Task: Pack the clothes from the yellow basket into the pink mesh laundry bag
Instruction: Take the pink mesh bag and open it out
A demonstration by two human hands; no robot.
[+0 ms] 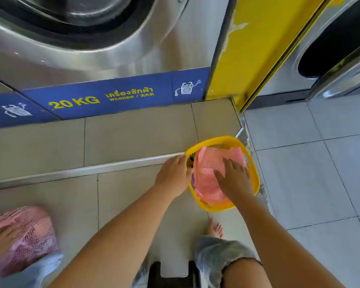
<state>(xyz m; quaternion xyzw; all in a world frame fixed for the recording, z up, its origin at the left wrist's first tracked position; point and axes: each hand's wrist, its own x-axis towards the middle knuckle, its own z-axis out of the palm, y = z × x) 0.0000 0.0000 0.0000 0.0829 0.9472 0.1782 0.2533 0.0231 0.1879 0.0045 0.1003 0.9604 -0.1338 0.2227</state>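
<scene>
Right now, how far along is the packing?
Early. Done: nothing clearly packed from this basket. In hand: left hand at the yellow basket rim, right hand pressing on the pink mesh bag lying inside. Left: clothes barely visible beneath still need bagging. A second pink mesh bundle sits lower left.

A mesh bag (pixel 211 173) lies in the basket (pixel 256 177), right of the washer (pixel 92 38).

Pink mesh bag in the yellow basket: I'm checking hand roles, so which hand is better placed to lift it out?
Probably the right hand: it lies flat on the pink mesh bag. The left hand is at the yellow basket rim, seemingly steadying it.
</scene>
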